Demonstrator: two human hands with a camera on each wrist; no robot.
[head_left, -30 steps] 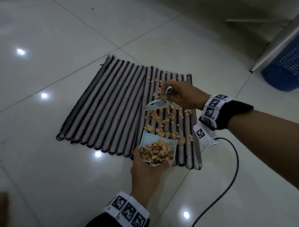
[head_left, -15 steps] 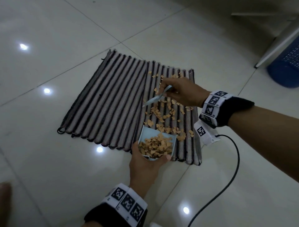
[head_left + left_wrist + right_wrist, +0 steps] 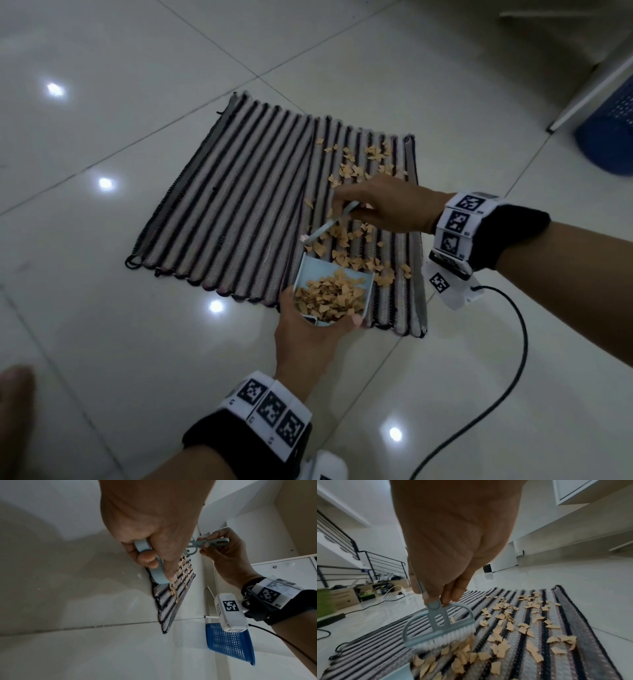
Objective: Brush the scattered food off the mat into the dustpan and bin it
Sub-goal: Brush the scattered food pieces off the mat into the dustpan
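Note:
A striped mat (image 3: pixel 239 205) lies on the tiled floor, with tan food flakes (image 3: pixel 356 236) scattered over its right part. My left hand (image 3: pixel 308 339) grips a light blue dustpan (image 3: pixel 310 272) at the mat's near edge; it holds a heap of flakes. My right hand (image 3: pixel 380 205) pinches the handle of a small light blue brush (image 3: pixel 329 228). In the right wrist view the brush (image 3: pixel 440 631) has its white bristles on the mat, just behind flakes lying before the dustpan's rim (image 3: pixel 399 672). The left wrist view shows fingers curled round the dustpan (image 3: pixel 155 570).
A blue mesh bin (image 3: pixel 609 137) stands at the far right by a white cabinet; it also shows in the left wrist view, bin (image 3: pixel 229 642). A black cable (image 3: pixel 507 377) trails from my right wrist across the floor. A foot (image 3: pixel 13 404) shows at the lower left.
The brush has swept down the mat toward the dustpan, pushing flakes nearer its rim. More of the far flakes now show beyond my right hand. The dustpan has stayed put.

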